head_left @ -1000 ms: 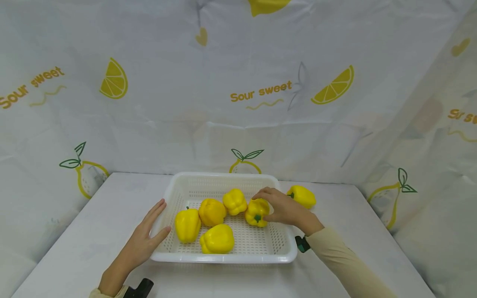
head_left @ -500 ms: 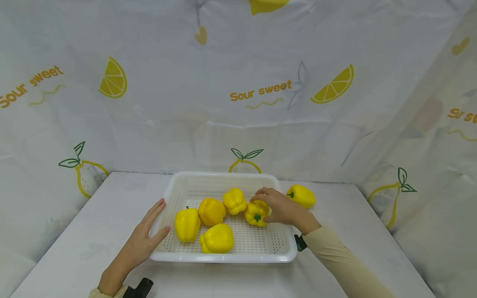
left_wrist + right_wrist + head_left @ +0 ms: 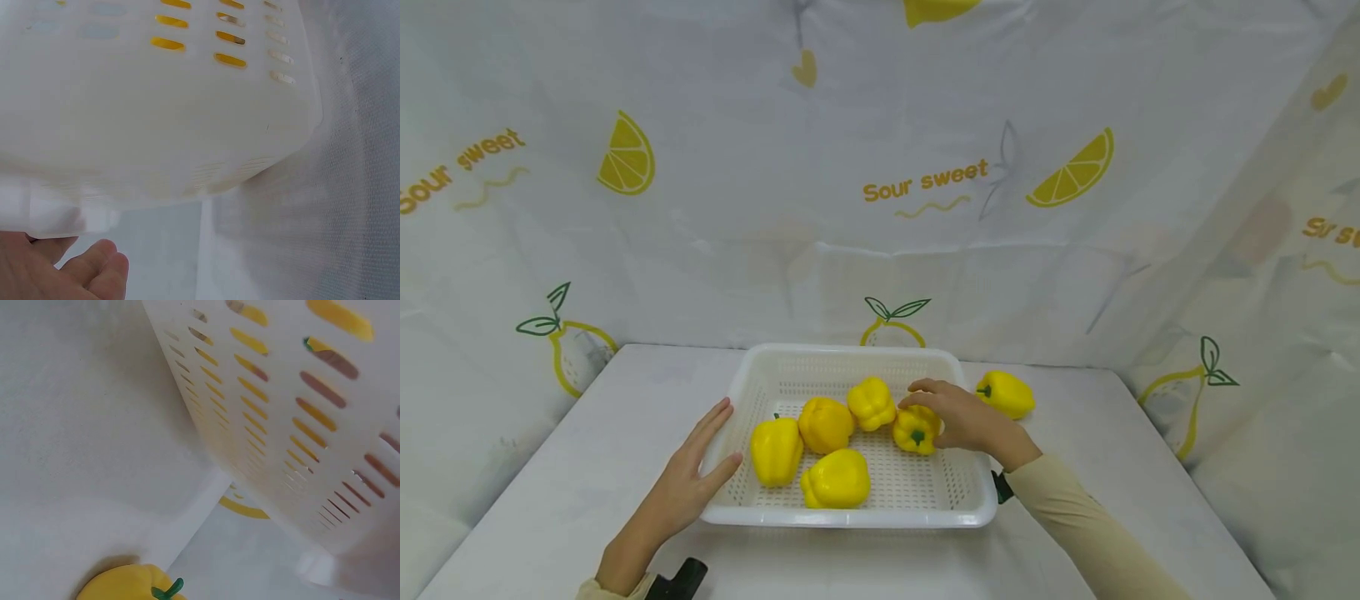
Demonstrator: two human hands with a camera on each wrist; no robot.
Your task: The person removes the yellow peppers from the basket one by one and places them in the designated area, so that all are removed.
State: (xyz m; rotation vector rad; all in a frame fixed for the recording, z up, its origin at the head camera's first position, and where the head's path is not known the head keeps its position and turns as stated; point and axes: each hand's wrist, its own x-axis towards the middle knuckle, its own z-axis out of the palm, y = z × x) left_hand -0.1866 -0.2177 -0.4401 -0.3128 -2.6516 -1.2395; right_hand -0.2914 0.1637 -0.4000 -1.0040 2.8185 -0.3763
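In the head view, a white plastic basket [image 3: 850, 518] with slotted walls holds several yellow bell peppers. My right hand [image 3: 966, 417] reaches over its right side and grips the rightmost yellow bell pepper [image 3: 914, 432], fingers behind it and thumb at its right; its green stem faces me. At the left rim my left hand [image 3: 681, 479] rests with fingers extended and thumb spread. The left wrist view shows part of that hand [image 3: 75, 269] beneath the rim. The right wrist view shows the slotted basket wall [image 3: 275, 412]; the right hand is mostly hidden behind it.
Another yellow bell pepper [image 3: 1006, 395] lies on the white table [image 3: 572, 467], outside the basket at the back right. Inside are more peppers, such as the front one [image 3: 837, 480] and the left one [image 3: 777, 452]. A lemon-printed curtain [image 3: 760, 275] hangs behind.
My right hand has shifted slightly left at the rightmost pepper, which stays about where it was. The left hand and basket look unmoved; the head view has tilted slightly.
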